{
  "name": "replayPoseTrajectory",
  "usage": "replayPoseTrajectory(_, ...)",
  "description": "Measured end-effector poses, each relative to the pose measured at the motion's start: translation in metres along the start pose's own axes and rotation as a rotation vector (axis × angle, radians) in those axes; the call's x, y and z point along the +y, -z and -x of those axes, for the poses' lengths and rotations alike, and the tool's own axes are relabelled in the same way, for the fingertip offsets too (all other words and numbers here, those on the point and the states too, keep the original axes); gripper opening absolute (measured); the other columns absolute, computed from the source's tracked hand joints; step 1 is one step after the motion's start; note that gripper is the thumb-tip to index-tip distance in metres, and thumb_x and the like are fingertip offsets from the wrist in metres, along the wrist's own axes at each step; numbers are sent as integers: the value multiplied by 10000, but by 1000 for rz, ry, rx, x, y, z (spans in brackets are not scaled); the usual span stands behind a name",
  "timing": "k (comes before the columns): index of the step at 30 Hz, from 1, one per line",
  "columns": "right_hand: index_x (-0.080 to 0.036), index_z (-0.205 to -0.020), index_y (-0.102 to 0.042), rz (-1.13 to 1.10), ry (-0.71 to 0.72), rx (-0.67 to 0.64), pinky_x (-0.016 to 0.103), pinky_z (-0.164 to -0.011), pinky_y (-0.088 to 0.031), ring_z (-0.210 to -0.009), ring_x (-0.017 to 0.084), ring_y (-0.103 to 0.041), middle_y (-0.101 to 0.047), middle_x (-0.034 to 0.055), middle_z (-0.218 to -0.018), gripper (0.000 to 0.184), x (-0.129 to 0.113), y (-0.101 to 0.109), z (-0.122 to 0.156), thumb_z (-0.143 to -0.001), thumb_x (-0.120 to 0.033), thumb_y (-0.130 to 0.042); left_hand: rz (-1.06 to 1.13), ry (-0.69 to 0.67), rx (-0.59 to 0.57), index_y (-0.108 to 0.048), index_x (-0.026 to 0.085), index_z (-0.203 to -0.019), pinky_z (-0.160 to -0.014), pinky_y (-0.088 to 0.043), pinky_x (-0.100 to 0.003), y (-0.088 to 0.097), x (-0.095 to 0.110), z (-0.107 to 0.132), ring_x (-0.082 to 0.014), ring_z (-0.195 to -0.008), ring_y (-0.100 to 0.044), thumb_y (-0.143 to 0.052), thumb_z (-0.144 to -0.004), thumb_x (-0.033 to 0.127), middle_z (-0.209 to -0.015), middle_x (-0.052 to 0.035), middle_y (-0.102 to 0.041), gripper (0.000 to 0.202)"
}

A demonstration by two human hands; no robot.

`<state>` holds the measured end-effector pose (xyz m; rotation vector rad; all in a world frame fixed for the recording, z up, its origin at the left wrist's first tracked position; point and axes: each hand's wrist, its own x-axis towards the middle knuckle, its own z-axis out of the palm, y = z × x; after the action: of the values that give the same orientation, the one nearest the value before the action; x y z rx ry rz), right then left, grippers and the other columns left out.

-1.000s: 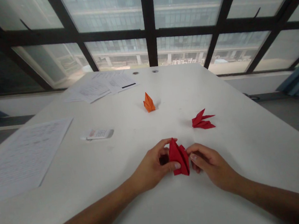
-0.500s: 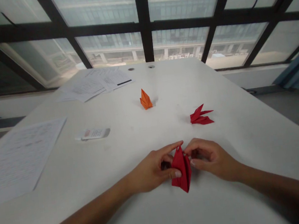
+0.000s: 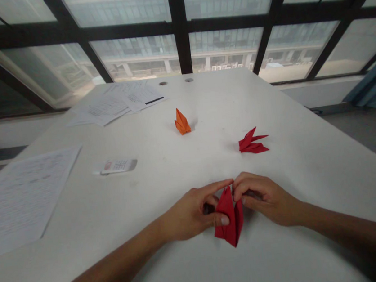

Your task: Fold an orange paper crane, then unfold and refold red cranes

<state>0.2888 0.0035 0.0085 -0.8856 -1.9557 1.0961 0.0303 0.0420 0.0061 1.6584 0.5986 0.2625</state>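
Observation:
A folded red origami paper (image 3: 227, 227) is held just above the white table, its pointed tip up and its layers parted on the right side. My left hand (image 3: 193, 215) grips it from the left, thumb pressed on the front face and index finger stretched along the top. My right hand (image 3: 267, 197) pinches the upper right flap between thumb and fingers; the fingertips partly hide that edge. Beyond my right hand lies a second red origami piece (image 3: 252, 142) with several spiky points. Farther back stands an orange origami piece (image 3: 182, 122).
Printed sheets (image 3: 112, 105) overlap at the far left of the white table (image 3: 165, 175), and another printed sheet (image 3: 27, 195) lies nearer on the left. A small white tube-like item with a printed label (image 3: 119, 166) rests beside it. Dark-framed windows rise behind the table.
My right fingers have closed in on the red paper's right flap, and the gap between its layers is wider. The view has tilted slightly downward.

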Motion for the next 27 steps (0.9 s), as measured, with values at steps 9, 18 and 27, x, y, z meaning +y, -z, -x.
replayPoseTrajectory(9,-236,-1030,-583,-464,-401,118,279,-711,-440,-759,131,-568,-647,-20,-882,221,-8,-21,1,-990,-445,-647,-43,-7,86,-410,278,-1543,-662,-454,-243,-5,5,-1,-142,-747,-634,-726,-918,398,-949,-18,-745,710)
replayPoseTrajectory(18,-178,-908,-660,-681,-532,160,276,-652,-414,-653,108,-526,-618,-24,-786,231,-11,-30,-2,-937,-400,-720,9,-73,56,-387,233,-1573,-699,-486,-262,-9,9,-3,-169,-790,-670,-754,-893,406,-944,-55,-762,792)
replayPoseTrajectory(27,-206,-844,-587,-625,-477,241,282,-671,-402,-688,122,-502,-573,-44,-746,269,-16,-36,-4,-933,-421,-722,-1,-76,234,-421,234,-1541,-699,-500,-280,-13,7,-5,-163,-745,-654,-739,-898,378,-905,-56,-761,731)
